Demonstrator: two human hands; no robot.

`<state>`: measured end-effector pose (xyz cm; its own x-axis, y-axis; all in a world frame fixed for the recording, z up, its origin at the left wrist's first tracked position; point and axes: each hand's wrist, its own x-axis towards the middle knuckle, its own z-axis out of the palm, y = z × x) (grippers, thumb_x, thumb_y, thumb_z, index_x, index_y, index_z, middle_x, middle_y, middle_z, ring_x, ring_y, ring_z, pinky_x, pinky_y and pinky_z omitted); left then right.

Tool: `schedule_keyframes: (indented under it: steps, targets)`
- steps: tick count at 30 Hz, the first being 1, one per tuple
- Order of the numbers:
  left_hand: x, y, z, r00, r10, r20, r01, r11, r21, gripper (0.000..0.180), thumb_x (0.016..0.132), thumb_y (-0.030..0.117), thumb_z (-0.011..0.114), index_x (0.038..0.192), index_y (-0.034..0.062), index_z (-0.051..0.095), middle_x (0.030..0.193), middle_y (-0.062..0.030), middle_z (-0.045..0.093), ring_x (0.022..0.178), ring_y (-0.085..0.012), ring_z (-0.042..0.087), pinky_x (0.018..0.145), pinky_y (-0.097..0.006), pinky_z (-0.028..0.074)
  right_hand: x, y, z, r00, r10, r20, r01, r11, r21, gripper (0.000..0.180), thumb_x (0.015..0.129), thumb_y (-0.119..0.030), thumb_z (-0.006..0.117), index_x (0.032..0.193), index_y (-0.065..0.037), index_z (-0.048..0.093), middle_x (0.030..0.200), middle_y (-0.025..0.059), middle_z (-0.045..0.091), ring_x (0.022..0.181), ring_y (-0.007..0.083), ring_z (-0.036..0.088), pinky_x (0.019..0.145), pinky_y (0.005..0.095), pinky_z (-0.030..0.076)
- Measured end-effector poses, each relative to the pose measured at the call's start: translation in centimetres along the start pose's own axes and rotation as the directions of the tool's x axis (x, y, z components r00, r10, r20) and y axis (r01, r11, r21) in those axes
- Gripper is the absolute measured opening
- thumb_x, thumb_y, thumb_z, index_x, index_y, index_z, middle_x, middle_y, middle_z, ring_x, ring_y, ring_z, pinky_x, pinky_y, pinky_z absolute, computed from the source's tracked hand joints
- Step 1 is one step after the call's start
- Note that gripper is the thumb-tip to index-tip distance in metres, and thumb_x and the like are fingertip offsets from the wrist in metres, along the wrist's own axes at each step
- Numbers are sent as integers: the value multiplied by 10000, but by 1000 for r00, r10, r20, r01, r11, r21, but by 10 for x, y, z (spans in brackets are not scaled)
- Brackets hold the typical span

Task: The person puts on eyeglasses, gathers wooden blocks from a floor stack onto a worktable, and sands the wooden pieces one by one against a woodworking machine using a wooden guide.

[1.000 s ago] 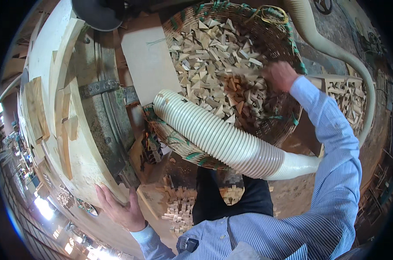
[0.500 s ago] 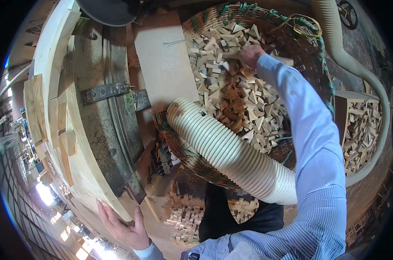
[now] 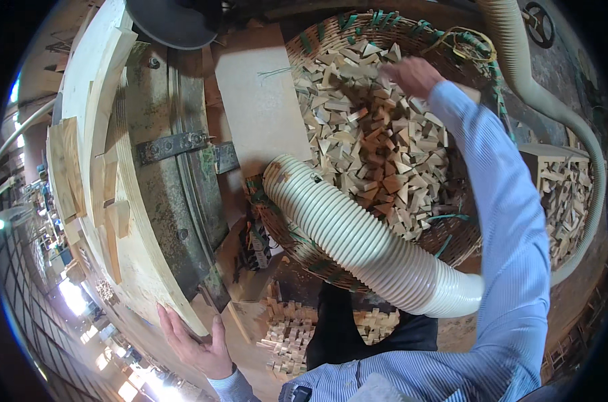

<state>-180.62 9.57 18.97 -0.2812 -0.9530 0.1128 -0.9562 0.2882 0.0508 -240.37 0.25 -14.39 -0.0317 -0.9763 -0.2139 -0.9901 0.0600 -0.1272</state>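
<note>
— Workshop floor below, wood everywhere. What's on my left?

— Your left hand (image 3: 195, 340) lies open, fingers spread, flat against the curved wooden rim (image 3: 126, 221).

— Middle?

— A ribbed pale hose (image 3: 357, 241) crosses the wicker basket (image 3: 317, 40).

— Right?

— I see my right hand (image 3: 414, 75) blurred over the wood offcuts (image 3: 378, 147) in the basket; grip unclear.

A woodworking shop is shown. A large woven basket (image 3: 384, 154) heaped with small cut wood offcuts (image 3: 378, 147) is set at the centre. A ribbed dust-extraction hose (image 3: 364, 244) is laid across its near rim. Left of the basket, a heavy metal machine table (image 3: 163, 174) edged with pale planks (image 3: 96, 194) is seen; right of it, a second pile of wood blocks (image 3: 565, 194).
</note>
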Motion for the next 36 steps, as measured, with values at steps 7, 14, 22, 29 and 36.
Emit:
schedule_keyframes:
  steps: [7, 14, 22, 29, 36]
  targets:
    - [-2, -6, 5, 1000, -9, 22, 10, 1000, -26, 888, 786, 58, 820, 1582, 14, 429, 1657, -237, 370, 1528, -420, 386, 1246, -519, 353, 92, -96, 68, 943, 241, 229, -248, 969, -1, 257, 985, -194, 613, 1153, -118, 793, 1130, 149, 788, 1040, 363, 767, 806, 459, 639]
    - [-2, -3, 2, 1000, 1, 23, 1, 997, -82, 884, 786, 25, 811, 1584, 16, 429, 1658, -227, 372, 1530, -419, 384, 1242, -517, 367, -13, -72, 78, 911, -153, 384, 189, 980, -58, 251, 993, -189, 583, 1195, -153, 729, 888, 106, 768, 840, 320, 776, 679, 484, 610]
    - [-1, 1, -2, 1000, -24, 20, 25, 998, -61, 850, 780, -11, 814, 1555, -3, 465, 1638, -240, 405, 1511, -414, 412, 1229, -496, 368, -154, -51, 7, 777, -232, 586, 286, 958, 0, 431, 1037, -149, 521, 1445, -235, 632, 958, 102, 771, 866, 320, 778, 737, 444, 629]
    - [-2, -6, 2, 1000, -11, 7, 11, 1000, -14, 871, 758, -9, 815, 1555, -9, 462, 1644, -236, 396, 1518, -410, 407, 1226, -508, 383, -16, 4, -3, 997, 75, 11, -71, 977, -203, 321, 1112, -259, 475, 1397, -219, 617, 768, 104, 712, 702, 312, 755, 548, 469, 580]
    - [-5, -4, 5, 999, -47, 1, 47, 997, -59, 862, 777, -3, 807, 1562, -15, 452, 1642, -237, 397, 1519, -409, 409, 1227, -506, 384, 52, -29, 57, 901, 323, 291, -279, 943, -181, 241, 1042, -269, 604, 1162, -184, 794, 1191, 69, 784, 1097, 260, 760, 777, 444, 638]
